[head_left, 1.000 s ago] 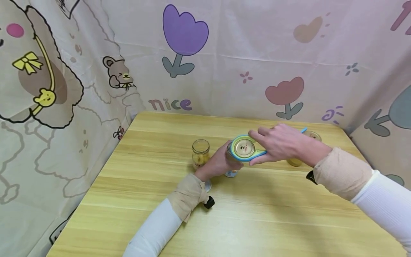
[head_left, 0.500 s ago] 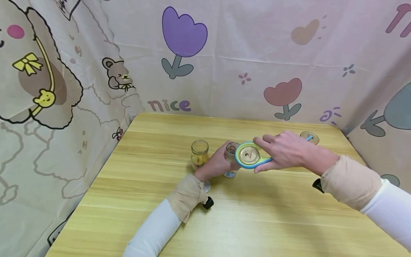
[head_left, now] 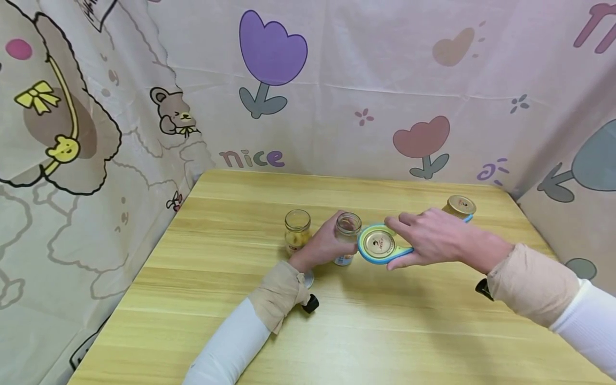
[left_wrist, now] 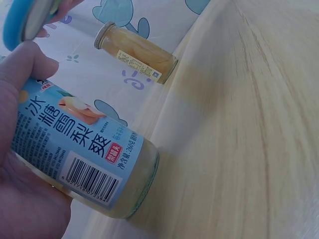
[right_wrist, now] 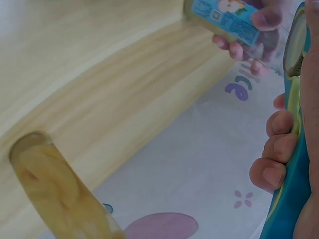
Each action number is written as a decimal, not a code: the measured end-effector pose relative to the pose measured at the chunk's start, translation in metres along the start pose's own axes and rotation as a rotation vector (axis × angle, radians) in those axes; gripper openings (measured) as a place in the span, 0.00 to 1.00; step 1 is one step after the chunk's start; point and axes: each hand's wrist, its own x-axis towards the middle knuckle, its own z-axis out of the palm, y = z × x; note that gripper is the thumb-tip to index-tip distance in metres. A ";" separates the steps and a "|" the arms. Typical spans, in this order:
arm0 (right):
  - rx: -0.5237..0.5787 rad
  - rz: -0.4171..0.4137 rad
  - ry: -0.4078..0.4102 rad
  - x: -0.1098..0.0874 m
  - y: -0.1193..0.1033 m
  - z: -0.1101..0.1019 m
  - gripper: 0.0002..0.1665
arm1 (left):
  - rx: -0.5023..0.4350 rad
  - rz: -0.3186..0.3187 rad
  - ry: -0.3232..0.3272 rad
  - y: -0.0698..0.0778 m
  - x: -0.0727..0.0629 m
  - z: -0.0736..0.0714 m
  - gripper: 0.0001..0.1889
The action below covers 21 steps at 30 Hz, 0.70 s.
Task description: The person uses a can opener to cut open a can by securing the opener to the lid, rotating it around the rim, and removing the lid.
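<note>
My left hand [head_left: 327,243] grips an uncapped glass jar [head_left: 347,227] standing on the table. The left wrist view shows its blue label [left_wrist: 75,144] with a barcode and a pear picture. In my right hand [head_left: 428,238] is a blue and green jar opener [head_left: 378,260], its fingers curled round the handle. A gold lid [head_left: 379,244] sits inside the opener's ring, just right of the jar's mouth. Another open glass jar [head_left: 297,230] with yellowish contents stands left of my left hand. Partly under my left wrist lies a pale round disc [head_left: 309,278].
A closed jar with a gold lid [head_left: 461,205] stands at the back right, partly behind my right hand; the left wrist view shows pale yellow fruit in this jar [left_wrist: 139,50]. The wooden table [head_left: 385,331] meets a printed cloth [head_left: 337,133] at its back edge.
The jar opener, with the lid in its ring, has moved right and toward me, off the jar's mouth, which now shows open. My left hand has stayed on the jar.
</note>
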 end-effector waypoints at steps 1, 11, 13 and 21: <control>0.006 0.002 -0.008 -0.001 -0.001 0.002 0.51 | -0.003 0.001 0.002 0.000 0.000 0.000 0.29; 0.235 0.112 -0.145 -0.011 -0.008 0.021 0.45 | 0.028 -0.017 0.004 0.001 -0.001 0.000 0.28; 0.311 0.126 -0.167 -0.012 -0.011 0.026 0.43 | 0.031 -0.018 0.002 0.002 -0.001 0.000 0.27; 0.643 0.124 -0.244 -0.018 -0.021 0.048 0.27 | 0.034 -0.019 0.002 0.002 -0.001 -0.001 0.28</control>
